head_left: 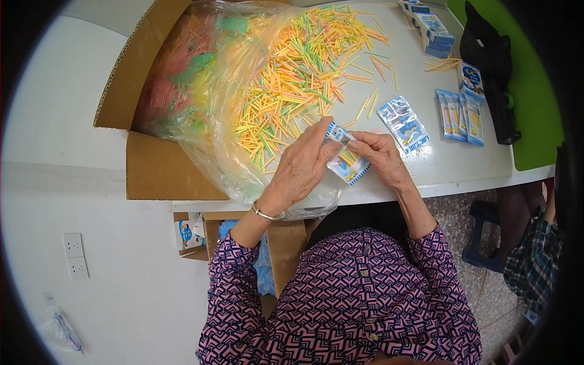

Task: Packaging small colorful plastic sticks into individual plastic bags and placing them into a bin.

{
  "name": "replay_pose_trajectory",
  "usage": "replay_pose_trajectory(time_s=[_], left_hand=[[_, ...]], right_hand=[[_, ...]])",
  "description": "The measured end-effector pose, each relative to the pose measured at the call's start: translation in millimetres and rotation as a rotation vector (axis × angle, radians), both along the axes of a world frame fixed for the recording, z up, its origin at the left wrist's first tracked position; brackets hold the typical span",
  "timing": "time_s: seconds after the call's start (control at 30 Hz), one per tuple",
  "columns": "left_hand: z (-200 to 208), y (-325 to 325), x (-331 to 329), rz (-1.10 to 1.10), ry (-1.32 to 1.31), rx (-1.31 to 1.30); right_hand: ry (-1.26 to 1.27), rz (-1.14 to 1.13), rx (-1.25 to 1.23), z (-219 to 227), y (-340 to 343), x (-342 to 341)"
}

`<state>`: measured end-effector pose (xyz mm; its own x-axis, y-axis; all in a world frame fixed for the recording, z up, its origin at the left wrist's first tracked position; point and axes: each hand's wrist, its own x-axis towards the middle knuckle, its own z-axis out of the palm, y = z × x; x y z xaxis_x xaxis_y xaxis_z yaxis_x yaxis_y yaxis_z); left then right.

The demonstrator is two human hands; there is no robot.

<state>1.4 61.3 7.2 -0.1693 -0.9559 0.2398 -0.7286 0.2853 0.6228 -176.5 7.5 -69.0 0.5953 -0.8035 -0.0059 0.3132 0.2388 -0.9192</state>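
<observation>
Close to the table's near edge, I hold a small clear packet [349, 173] with blue-and-white striped ends between both hands. Several thin yellow and orange sticks show inside it. My left hand [303, 161] is closed on the packet's upper left side, its back turned up. At the right side, my right hand [383, 159] pinches it with the thumb on top. A big heap of thin pastel sticks [298, 85] lies just beyond my left hand. Flat on the table beyond my right hand is another striped packet [404, 123].
An open cardboard box [176, 167] tips a clear plastic bag [228, 121] of sticks onto the white table [444, 173]. Filled packets [460, 117] and stacked packets [433, 33] lie at right, near a black object [486, 55]. A person's plaid sleeve [532, 267] shows at far right.
</observation>
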Motion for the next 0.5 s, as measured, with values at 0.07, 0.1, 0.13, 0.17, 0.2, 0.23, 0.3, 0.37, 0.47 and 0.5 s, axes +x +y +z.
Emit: replay_pose_trajectory(time_s=[0.07,0.1,0.13,0.17,0.2,0.23,0.3,0.37,0.47,0.5], left_hand=[[9.6,-5.1,-1.6,0.005,0.010,0.136],[12.0,-8.7,-2.4,0.015,0.017,0.271],[10.4,-11.0,-1.1,0.015,0.017,0.272],[7.0,-13.7,0.5,0.010,0.097,0.231],[4.6,-15.8,1.4,0.004,0.176,0.191],[4.0,-18.0,-0.5,0.000,0.177,0.192],[2.9,-22.0,-5.1,-0.009,0.414,0.249],[0.5,-25.5,-5.0,-0.034,0.369,0.239],[2.7,-29.9,-5.2,-0.074,0.296,0.239],[4.9,-30.8,-5.4,-0.087,0.267,0.249]], right_hand=[[-0.012,-0.060,-0.030,-0.1,0.1,-0.6],[-0.009,-0.068,-0.027,2.0,2.0,-1.1],[-0.030,-0.057,-0.009,12.0,4.9,2.6],[-0.052,-0.048,0.009,17.0,6.7,4.1],[-0.051,-0.049,0.011,15.0,4.4,0.7],[0.051,0.030,-0.027,12.3,-1.1,-7.0],[0.154,0.106,-0.064,10.0,-5.9,-14.3],[0.197,0.126,-0.092,7.4,-6.5,-15.6],[0.083,0.127,-0.025,5.7,-3.9,-14.7],[0.083,0.125,-0.025,7.0,-3.3,-14.7]])
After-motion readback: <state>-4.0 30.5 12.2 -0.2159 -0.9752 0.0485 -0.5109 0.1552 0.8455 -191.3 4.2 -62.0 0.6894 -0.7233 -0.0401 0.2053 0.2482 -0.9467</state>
